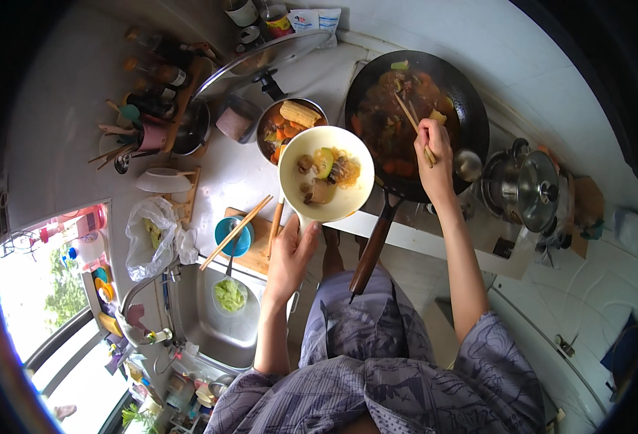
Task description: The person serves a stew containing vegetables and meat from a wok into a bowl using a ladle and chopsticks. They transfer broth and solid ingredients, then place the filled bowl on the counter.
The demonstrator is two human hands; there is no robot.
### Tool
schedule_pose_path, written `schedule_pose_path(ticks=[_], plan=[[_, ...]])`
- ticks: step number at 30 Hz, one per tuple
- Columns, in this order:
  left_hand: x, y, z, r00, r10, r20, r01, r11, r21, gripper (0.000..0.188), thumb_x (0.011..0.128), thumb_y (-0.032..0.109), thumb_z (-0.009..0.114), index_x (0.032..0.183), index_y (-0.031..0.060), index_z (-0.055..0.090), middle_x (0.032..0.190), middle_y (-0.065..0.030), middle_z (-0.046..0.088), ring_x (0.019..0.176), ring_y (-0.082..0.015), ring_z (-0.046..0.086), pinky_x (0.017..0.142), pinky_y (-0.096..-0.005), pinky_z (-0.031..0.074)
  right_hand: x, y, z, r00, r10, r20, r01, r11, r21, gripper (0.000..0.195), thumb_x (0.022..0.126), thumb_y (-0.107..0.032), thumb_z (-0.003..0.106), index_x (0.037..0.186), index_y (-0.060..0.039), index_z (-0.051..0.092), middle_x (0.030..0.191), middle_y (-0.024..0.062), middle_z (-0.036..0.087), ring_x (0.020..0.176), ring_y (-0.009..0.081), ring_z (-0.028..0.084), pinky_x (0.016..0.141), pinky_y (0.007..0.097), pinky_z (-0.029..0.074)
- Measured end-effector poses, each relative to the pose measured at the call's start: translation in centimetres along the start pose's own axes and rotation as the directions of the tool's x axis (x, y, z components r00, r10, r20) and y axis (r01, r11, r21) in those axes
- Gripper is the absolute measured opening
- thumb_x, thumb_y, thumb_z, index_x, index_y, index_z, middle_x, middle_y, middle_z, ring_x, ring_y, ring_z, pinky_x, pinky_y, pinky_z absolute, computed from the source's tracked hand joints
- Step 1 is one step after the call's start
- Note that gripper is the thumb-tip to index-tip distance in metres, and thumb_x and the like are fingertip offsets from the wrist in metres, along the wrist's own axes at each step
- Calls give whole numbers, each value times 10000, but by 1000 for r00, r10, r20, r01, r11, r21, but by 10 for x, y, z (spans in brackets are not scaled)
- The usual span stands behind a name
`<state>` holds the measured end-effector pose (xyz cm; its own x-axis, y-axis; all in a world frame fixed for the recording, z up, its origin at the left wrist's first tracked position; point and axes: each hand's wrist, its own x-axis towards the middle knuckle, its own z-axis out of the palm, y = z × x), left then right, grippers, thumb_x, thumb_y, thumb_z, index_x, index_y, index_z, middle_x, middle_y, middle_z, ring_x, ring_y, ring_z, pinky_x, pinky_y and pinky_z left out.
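My left hand (291,255) grips the short handle of a cream bowl (297,187). Glass noodles (346,172), a green-rimmed vegetable slice (324,163) and a few pale and brown pieces lie in it. With my right hand (435,154) I hold wooden chopsticks (408,113), their tips down in the stew (389,125) of a dark wok (471,89). Carrot chunks and a corn piece (437,116) show in the brown sauce. Partly behind the cream bowl stands a metal bowl (319,102) of stew topped with corn (300,114).
The wok's wooden handle (370,249) juts towards my body. A lidded pot (536,187) stands right of the wok. A glass lid (275,54) leans at the back. On a cutting board (259,233) sits a blue bowl (221,230) with chopsticks across it. The sink (199,309) lies lower left.
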<state>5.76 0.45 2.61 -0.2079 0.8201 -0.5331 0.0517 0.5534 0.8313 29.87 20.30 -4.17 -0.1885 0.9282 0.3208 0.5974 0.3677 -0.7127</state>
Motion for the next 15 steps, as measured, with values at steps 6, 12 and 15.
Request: schedule_pose_path(ticks=[6, 12, 15], plan=[[0, 0, 1, 1000, 11, -7, -11, 1000, 10, 252, 1065, 266, 554, 954, 40, 549, 678, 58, 439, 620, -32, 383, 546, -229, 327, 2, 1, 4, 999, 14, -36, -13, 1000, 27, 33, 933, 15, 520, 943, -16, 515, 854, 164, 571, 777, 343, 595, 711, 397, 484], [0, 3, 1, 999, 45, -30, -45, 999, 21, 230, 1061, 245, 555, 1069, 18, 589, 655, 47, 444, 607, -39, 381, 543, -242, 333, -2, 20, 16, 892, 416, -179, -262, 796, 545, 133, 969, -46, 410, 891, -42, 517, 746, 59, 557, 645, 144, 545, 646, 295, 462], [1, 2, 0, 998, 51, -36, -50, 998, 46, 235, 1058, 242, 557, 1105, 15, 598, 644, 40, 447, 602, -44, 388, 544, -251, 341, -5, 26, 19, 764, 638, -98, -357, 543, 760, 171, 996, -103, 397, 876, -78, 517, 754, 32, 549, 654, 105, 509, 628, 240, 422]])
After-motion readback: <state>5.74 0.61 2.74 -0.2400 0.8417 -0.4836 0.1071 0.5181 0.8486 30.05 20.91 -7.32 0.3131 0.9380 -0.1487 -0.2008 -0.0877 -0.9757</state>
